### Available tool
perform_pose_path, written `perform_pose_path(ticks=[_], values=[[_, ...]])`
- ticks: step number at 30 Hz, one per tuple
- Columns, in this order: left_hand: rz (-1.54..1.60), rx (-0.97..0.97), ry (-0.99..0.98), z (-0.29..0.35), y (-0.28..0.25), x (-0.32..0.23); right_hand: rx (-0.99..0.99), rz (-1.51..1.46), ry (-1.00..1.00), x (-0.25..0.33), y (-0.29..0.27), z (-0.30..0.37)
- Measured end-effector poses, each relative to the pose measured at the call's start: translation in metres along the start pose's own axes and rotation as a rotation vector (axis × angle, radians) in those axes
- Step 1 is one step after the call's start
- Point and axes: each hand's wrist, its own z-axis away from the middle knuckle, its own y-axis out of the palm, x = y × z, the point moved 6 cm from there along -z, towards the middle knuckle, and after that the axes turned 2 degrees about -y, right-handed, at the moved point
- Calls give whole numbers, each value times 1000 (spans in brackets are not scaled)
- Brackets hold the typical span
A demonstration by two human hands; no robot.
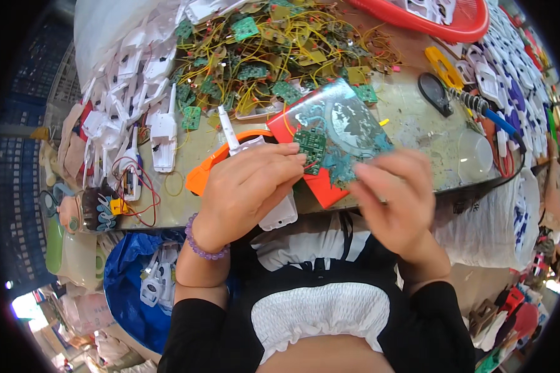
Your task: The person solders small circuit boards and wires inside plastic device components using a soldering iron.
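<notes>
In my left hand (249, 189), closed with its fingers together, is the left edge of a small green circuit board (311, 148). A white plastic housing (280, 213) lies beneath this hand, and its narrow end (227, 124) sticks out past the knuckles. Just right of the board is my right hand (395, 199), smeared by motion, so I cannot tell whether its fingertips hold anything. Under the board lies a red, blue-stained flat sheet or pad (326, 189). An orange plastic piece (199, 176) shows beyond my left hand.
A heap of circuit boards with yellow wires (255, 68) covers the table's far side. White housings (162, 133) pile at left. At right are a blue-handled soldering iron (501, 121), a black oval ring (434, 93) and a clear cup (475, 155). A red basket (429, 25) stands far right.
</notes>
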Motion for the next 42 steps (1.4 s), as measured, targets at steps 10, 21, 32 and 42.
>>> perform_pose_path(ticks=[10, 21, 32, 42], values=[[52, -80, -81, 3, 2, 2, 44, -43, -41, 13, 24, -1], [-51, -35, -10, 2, 8, -4, 132, -228, 179, 4, 38, 52], [-71, -37, -27, 3, 7, -3, -858, -322, 699, -137, -88, 62], [-54, -39, -20, 4, 7, -1, -745, 472, 667, -171, -154, 53]])
